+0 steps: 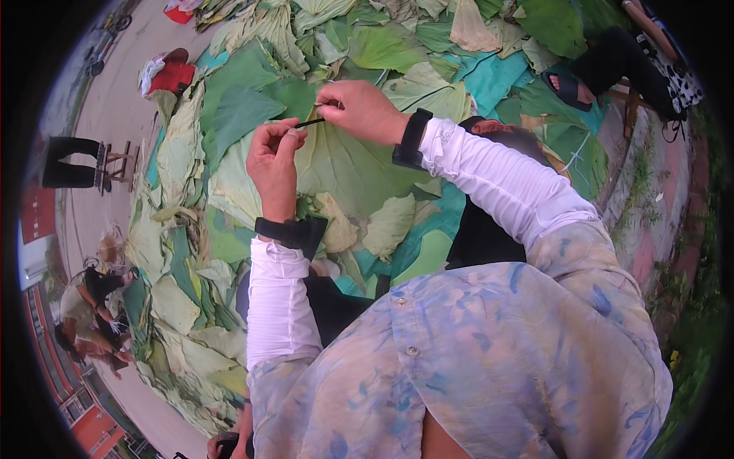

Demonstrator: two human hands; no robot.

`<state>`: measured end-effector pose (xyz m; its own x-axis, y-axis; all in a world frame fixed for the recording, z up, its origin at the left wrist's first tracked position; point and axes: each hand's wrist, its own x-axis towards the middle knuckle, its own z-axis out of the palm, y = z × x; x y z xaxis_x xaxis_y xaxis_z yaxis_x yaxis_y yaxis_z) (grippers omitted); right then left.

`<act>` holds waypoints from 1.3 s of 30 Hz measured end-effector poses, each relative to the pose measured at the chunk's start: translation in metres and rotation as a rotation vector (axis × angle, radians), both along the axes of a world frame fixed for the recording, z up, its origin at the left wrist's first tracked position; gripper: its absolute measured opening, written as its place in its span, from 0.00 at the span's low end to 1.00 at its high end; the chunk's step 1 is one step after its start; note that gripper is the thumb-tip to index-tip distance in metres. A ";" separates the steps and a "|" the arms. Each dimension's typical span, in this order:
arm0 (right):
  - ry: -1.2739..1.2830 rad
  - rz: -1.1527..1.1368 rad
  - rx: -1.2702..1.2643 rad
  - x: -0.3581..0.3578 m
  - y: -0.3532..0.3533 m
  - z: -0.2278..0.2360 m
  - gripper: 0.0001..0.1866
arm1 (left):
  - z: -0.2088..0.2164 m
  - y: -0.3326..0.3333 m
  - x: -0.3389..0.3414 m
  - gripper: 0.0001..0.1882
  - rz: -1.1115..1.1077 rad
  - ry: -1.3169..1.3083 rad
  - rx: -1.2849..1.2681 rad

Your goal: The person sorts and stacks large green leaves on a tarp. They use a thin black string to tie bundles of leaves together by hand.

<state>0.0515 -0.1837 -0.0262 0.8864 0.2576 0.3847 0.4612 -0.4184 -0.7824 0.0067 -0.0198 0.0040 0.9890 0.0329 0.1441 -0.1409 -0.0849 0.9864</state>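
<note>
My left hand (277,159) and my right hand (358,111) are raised in front of me over a wide pile of leaves. A short, thin black strip (310,122) stretches between their fingertips, and each hand pinches one end. Whether it is a cord or a stem I cannot tell. Just beneath my hands spreads a large green lotus leaf (344,170) with veins fanning out. Darker green leaves (243,107) lie beyond my left hand, and a smaller pale leaf (390,228) rests nearer to me.
Drying leaves (180,306) cover teal sheeting (489,80) all around. A red cap (174,73) sits at the far left edge of the pile. At upper right is a person's sandalled foot (569,90); at left are a wooden stool (118,164) and another person (88,314).
</note>
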 end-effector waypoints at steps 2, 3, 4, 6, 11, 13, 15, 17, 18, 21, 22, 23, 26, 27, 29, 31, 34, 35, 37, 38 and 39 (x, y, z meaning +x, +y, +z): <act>0.096 -0.031 -0.010 0.007 -0.010 -0.009 0.11 | 0.007 0.002 0.001 0.04 -0.004 0.017 -0.115; 0.093 -0.035 -0.011 0.011 -0.019 -0.015 0.11 | 0.010 0.003 0.002 0.04 -0.007 0.036 -0.234; 0.116 -0.082 0.014 0.014 -0.023 -0.020 0.11 | 0.010 0.012 0.003 0.04 -0.010 0.049 -0.283; 0.136 -0.135 0.028 0.022 -0.039 -0.032 0.10 | 0.007 0.027 0.008 0.04 -0.048 0.050 -0.414; 0.310 -0.336 -0.145 0.061 -0.089 -0.080 0.13 | 0.014 0.059 0.012 0.05 -0.020 -0.006 -0.713; 0.273 -0.428 -0.236 0.077 -0.120 -0.105 0.12 | 0.015 0.069 0.016 0.05 0.001 0.000 -0.738; 0.326 -0.553 -0.310 0.089 -0.147 -0.127 0.12 | 0.020 0.081 0.016 0.05 0.072 -0.015 -0.750; 0.451 -0.616 -0.366 0.098 -0.168 -0.145 0.13 | 0.022 0.098 0.013 0.05 0.091 -0.046 -0.727; 0.445 -0.631 -0.423 0.100 -0.174 -0.153 0.13 | 0.021 0.113 0.012 0.05 0.126 -0.048 -0.731; 0.531 -0.662 -0.598 0.109 -0.200 -0.173 0.14 | 0.021 0.132 0.006 0.07 0.232 -0.050 -0.705; 0.517 -0.690 -0.645 0.111 -0.211 -0.181 0.14 | 0.019 0.138 0.006 0.07 0.283 -0.069 -0.672; 0.502 -0.712 -0.691 0.112 -0.218 -0.188 0.14 | 0.019 0.144 0.004 0.08 0.337 -0.090 -0.637; 0.531 -0.728 -0.684 0.116 -0.232 -0.203 0.14 | 0.018 0.166 -0.006 0.10 0.324 -0.096 -0.688; 0.526 -0.726 -0.684 0.118 -0.236 -0.206 0.14 | 0.016 0.173 -0.007 0.10 0.342 -0.092 -0.701; 0.589 -0.678 -0.804 0.121 -0.238 -0.205 0.13 | 0.015 0.173 -0.007 0.09 0.350 -0.087 -0.715; 0.677 -0.664 -0.755 0.121 -0.234 -0.196 0.14 | 0.010 0.173 -0.003 0.08 0.319 0.026 -0.718; 0.653 -0.657 -0.705 0.110 -0.202 -0.173 0.19 | 0.015 0.164 -0.003 0.07 0.436 0.042 -0.634; 0.642 -0.649 -0.711 0.110 -0.196 -0.165 0.19 | 0.017 0.162 -0.005 0.06 0.438 0.057 -0.605; 0.568 -0.595 -0.761 0.107 -0.194 -0.154 0.20 | 0.022 0.160 -0.010 0.05 0.428 0.033 -0.592; 0.556 -0.581 -0.773 0.111 -0.198 -0.148 0.21 | 0.024 0.159 -0.011 0.05 0.408 0.028 -0.605; 0.549 -0.584 -0.778 0.117 -0.205 -0.139 0.21 | 0.026 0.156 -0.011 0.06 0.388 0.024 -0.615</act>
